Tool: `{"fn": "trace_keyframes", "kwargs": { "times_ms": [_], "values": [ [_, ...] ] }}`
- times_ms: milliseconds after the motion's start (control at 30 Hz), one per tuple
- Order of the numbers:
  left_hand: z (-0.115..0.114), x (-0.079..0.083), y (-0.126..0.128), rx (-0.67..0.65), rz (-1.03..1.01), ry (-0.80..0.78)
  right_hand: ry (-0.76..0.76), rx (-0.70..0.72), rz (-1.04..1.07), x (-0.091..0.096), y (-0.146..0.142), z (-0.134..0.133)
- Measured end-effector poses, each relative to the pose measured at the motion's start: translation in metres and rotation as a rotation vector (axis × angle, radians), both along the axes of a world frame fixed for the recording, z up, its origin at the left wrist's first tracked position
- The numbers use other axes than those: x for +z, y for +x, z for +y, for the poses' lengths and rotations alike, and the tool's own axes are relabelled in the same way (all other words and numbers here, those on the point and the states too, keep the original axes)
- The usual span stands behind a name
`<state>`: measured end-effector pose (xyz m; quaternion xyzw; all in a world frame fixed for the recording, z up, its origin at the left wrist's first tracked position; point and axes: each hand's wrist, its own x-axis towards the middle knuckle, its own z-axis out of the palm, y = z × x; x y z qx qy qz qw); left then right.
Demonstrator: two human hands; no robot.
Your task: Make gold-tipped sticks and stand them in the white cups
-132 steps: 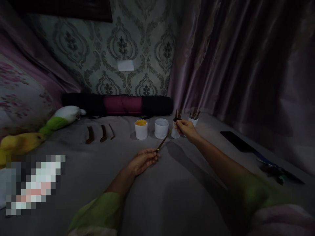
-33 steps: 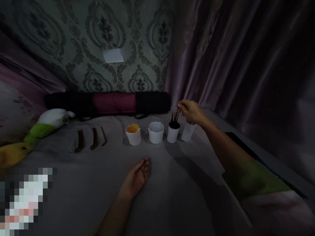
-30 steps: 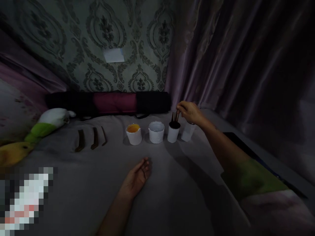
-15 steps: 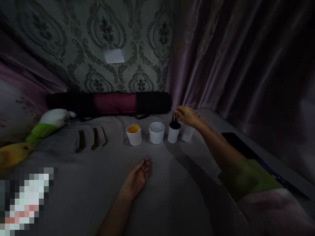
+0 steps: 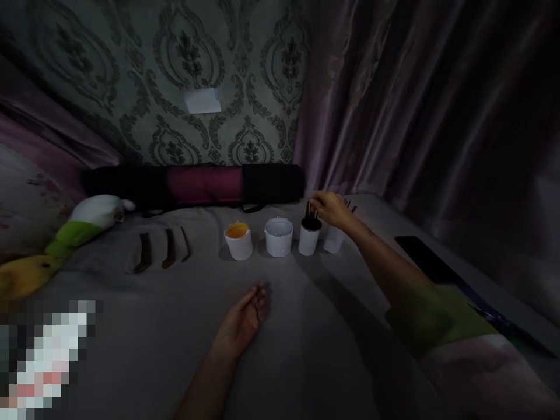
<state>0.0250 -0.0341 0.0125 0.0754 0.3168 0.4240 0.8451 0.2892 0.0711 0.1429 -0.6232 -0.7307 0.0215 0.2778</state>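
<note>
My right hand (image 5: pixel 329 208) is over a narrow white cup (image 5: pixel 308 242) with a dark inside. Its fingertips are closed on a thin dark stick (image 5: pixel 308 210) standing up from that cup, beside similar sticks. Partly hidden behind my right wrist is another white container (image 5: pixel 333 240), with thin dark tips showing above. My left hand (image 5: pixel 247 321) rests palm up on the grey sheet, fingers loosely curled and holding nothing. Beyond it stand a white cup with a yellow inside (image 5: pixel 240 248) and a wider white cup with a pale grey inside (image 5: pixel 279 244).
Three L-shaped dark pieces (image 5: pixel 168 248) of differing thickness lie at the left. Stuffed toys (image 5: pixel 94 216) sit farther left. A long black and maroon bag (image 5: pixel 205 184) lies along the patterned wall. To the right is a flat black object (image 5: pixel 422 256) near the curtain (image 5: pixel 350 116).
My right hand has shifted slightly, uncovering more of the thin dark tips at the rightmost container. My left hand and the cups stay in place.
</note>
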Motion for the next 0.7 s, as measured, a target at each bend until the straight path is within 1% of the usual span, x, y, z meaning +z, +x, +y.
{"fn": "trace_keyframes", "kwargs": {
  "times_ms": [233, 500, 700],
  "values": [
    [-0.0003, 0.0012, 0.0008, 0.008, 0.011, -0.007, 0.036, -0.061, 0.06, -0.003, -0.0017, -0.0001],
    [0.0004, 0.0, 0.0007, -0.001, 0.003, 0.0, 0.053, -0.123, 0.04, -0.0014, -0.004, 0.0001],
    [0.0007, 0.0005, 0.001, 0.001, 0.004, -0.004, 0.046, -0.121, 0.057, -0.0014, -0.0035, 0.0001]
  ]
}}
